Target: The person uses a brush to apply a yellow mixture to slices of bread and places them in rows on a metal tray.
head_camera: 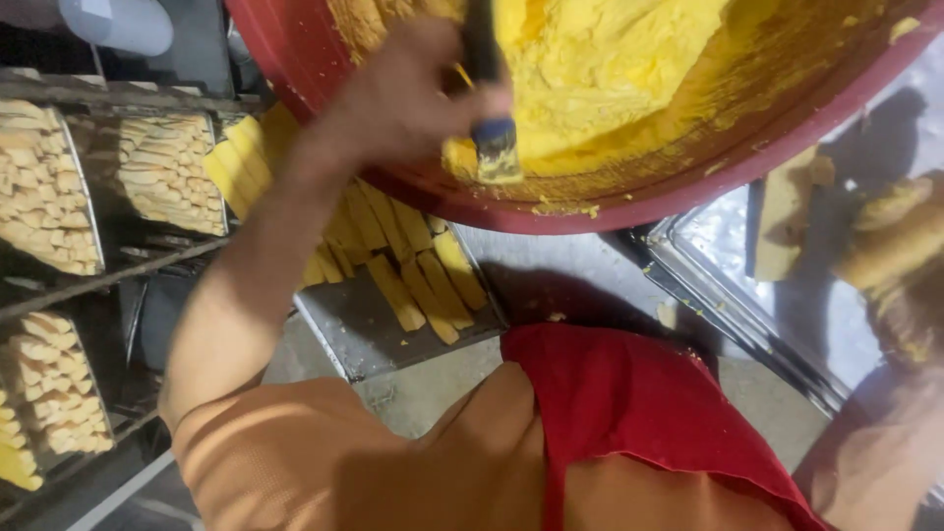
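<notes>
Left hand (pixel 413 93) has its grip closed around the dark handle of a scraper (pixel 490 108), blade end pressed down into the yellow dough (pixel 610 69) near the inside wall of the big red tub (pixel 629 202). Right hand (pixel 900 246) sits at the far right edge, blurry and caked in dough, so I can't tell if it's open or closed. Just beside it, a flat dough slab (pixel 782 226) lies on a shiny steel tray (pixel 728 295). Below the tub, another tray (pixel 364 334) carries yellow dough sticks (pixel 413 265). Racks (pixel 59 285) on the left hold more trays of them.
</notes>
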